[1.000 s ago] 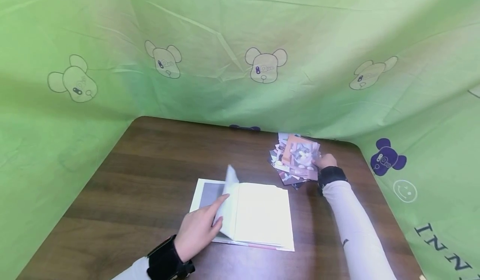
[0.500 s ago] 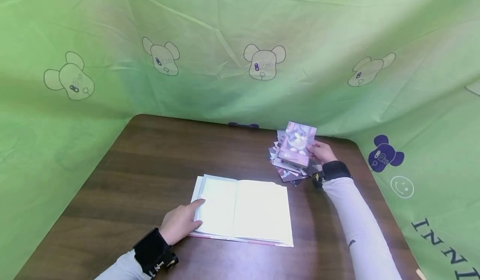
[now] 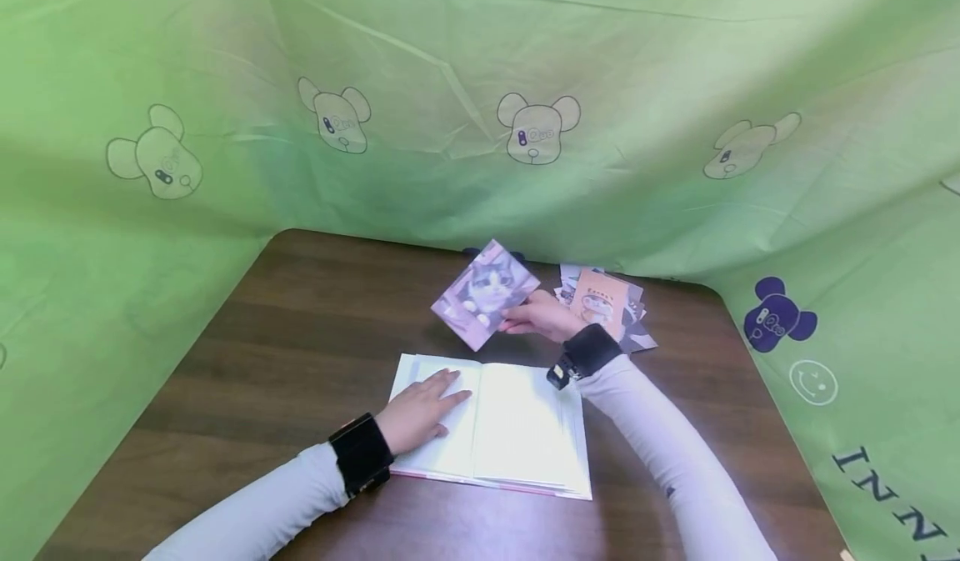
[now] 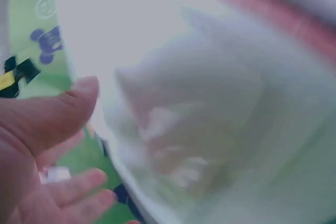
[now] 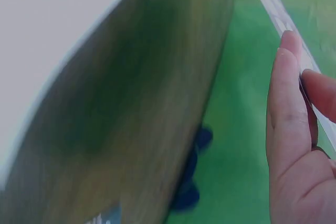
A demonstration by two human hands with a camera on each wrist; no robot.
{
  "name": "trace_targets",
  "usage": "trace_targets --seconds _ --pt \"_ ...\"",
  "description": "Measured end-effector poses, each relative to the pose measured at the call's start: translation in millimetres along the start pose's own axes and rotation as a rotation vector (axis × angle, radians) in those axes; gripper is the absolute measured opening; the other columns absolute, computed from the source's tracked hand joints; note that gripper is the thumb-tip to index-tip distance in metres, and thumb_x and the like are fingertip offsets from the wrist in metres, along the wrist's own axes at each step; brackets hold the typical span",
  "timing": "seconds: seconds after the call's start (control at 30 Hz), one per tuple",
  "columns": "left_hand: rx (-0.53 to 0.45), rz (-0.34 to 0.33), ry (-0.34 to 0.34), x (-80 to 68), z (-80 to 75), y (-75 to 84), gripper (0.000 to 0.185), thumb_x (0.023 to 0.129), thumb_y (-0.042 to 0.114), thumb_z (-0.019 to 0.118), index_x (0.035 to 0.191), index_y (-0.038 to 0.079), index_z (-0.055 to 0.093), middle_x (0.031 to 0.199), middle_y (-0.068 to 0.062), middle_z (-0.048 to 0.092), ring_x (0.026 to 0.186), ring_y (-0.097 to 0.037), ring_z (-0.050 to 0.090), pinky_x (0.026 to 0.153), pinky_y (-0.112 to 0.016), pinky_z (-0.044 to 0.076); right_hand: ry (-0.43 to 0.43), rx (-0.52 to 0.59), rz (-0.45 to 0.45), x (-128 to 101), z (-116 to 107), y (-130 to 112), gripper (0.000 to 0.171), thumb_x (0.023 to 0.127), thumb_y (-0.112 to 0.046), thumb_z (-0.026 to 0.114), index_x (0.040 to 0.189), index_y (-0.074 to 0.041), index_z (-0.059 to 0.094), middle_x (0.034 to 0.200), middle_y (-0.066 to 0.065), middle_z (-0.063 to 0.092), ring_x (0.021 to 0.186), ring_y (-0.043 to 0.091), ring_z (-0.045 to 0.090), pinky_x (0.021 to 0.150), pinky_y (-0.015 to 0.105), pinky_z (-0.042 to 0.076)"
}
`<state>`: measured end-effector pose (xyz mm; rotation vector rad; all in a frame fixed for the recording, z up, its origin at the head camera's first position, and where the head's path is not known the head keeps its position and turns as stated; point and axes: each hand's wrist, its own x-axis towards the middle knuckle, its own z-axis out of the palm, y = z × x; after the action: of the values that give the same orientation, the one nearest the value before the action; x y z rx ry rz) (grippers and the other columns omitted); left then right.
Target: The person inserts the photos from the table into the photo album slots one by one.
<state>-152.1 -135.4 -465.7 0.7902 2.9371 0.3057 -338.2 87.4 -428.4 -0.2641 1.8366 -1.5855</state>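
In the head view my right hand (image 3: 543, 315) pinches a picture card (image 3: 486, 294) with a cat on it, held tilted above the table behind the book. The right wrist view shows that card nearly edge-on between the thumb and fingers of the right hand (image 5: 296, 124). An open book (image 3: 521, 428) with white pages and a pinkish cover edge lies below. My left hand (image 3: 416, 413) rests on its left page with fingers spread. In the left wrist view the left hand (image 4: 58, 140) has straight fingers beside a blurred, glossy page (image 4: 210, 93).
A loose pile of picture cards (image 3: 600, 303), an orange one on top, lies near the back right of the brown wooden table (image 3: 337, 294). A green printed cloth (image 3: 420, 186) hangs behind and at both sides. My right forearm passes over the book's right edge.
My right hand has picked the cat card off the pile and carried it left, exposing the orange card. My left hand has turned a page to the left and now lies farther onto it.
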Motion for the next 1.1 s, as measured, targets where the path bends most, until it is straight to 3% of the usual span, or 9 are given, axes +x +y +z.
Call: trace_targets --seconds 0.1,0.2,0.4,0.73,0.93,1.1 --pt "-0.009 -0.011 -0.094 6.7 3.2 0.2 0.057 0.083 0.023 0.069 0.135 0.016 0.050 0.145 -0.017 0.041 0.134 -0.033 0.040 0.095 -0.050 0.046 0.020 0.027 0.024 9 23 5 0.019 0.089 0.003 0.053 0.108 0.005 0.051 0.077 0.005 0.068 0.071 0.014 0.069 0.080 0.033 0.055" --pt "-0.017 -0.052 -0.116 5.3 8.5 1.2 0.054 0.082 0.022 0.069 0.133 0.015 0.052 0.142 -0.017 0.044 0.131 -0.034 0.042 0.091 -0.051 0.048 0.043 0.054 0.038 16 37 13 0.017 0.089 0.003 0.054 0.105 0.003 0.051 0.074 0.005 0.068 0.068 0.014 0.069 0.076 0.031 0.056" --pt "0.000 -0.062 -0.080 3.6 14.4 2.8 0.052 0.081 0.024 0.069 0.130 0.014 0.055 0.141 -0.015 0.047 0.130 -0.032 0.045 0.092 -0.048 0.048 0.082 0.098 0.059 26 50 26 0.017 0.089 0.004 0.054 0.106 0.003 0.052 0.075 0.006 0.068 0.068 0.015 0.069 0.083 0.036 0.053" --pt "0.007 -0.060 -0.058 4.3 11.2 3.4 0.051 0.081 0.024 0.070 0.128 0.014 0.056 0.140 -0.015 0.048 0.129 -0.032 0.046 0.090 -0.048 0.050 0.137 0.107 0.109 33 51 32 0.019 0.089 0.003 0.054 0.108 0.003 0.051 0.076 0.008 0.067 0.067 0.014 0.068 0.075 0.029 0.056" --pt "0.012 -0.060 -0.055 3.6 12.9 1.0 0.051 0.080 0.024 0.070 0.128 0.015 0.057 0.140 -0.015 0.048 0.129 -0.031 0.047 0.090 -0.047 0.050 0.075 0.199 0.114 39 55 34 0.017 0.091 0.002 0.052 0.108 -0.001 0.050 0.082 0.007 0.067 0.074 0.015 0.069 0.082 0.031 0.054" --pt "0.015 -0.055 -0.052 4.6 16.2 -1.7 0.051 0.080 0.024 0.070 0.129 0.015 0.056 0.140 -0.015 0.048 0.129 -0.032 0.046 0.090 -0.048 0.050 0.026 0.209 0.151 42 59 37 0.017 0.092 0.002 0.051 0.108 -0.002 0.050 0.082 0.007 0.068 0.073 0.015 0.070 0.077 0.029 0.056"
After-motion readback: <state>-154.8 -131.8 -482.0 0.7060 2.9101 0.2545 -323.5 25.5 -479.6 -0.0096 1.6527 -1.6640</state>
